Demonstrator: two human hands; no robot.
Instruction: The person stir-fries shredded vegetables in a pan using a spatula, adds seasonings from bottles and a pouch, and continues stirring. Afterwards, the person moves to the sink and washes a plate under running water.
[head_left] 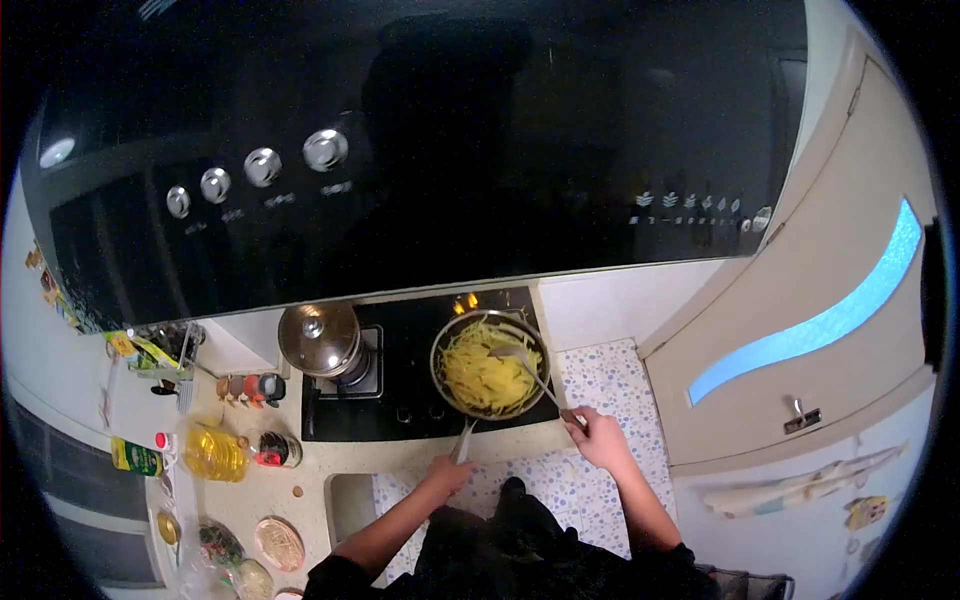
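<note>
Holds the pan (pixel 435 368), just beyond the left hand (pixel 448 478), by its handle (pixel 464 440), and a utensil (pixel 546 389) in the right hand (pixel 597 438).

A black stovetop (pixel 402 355) carries a lidded pot (pixel 318 345) and a pan (pixel 435 370)

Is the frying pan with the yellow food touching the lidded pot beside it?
Apart. The head view plainly shows a strip of black stovetop between the frying pan and the lidded pot.

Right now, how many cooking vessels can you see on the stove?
2: a lidded pot on the left of the stove, and a frying pan on its right. The hood could hide others.
</note>
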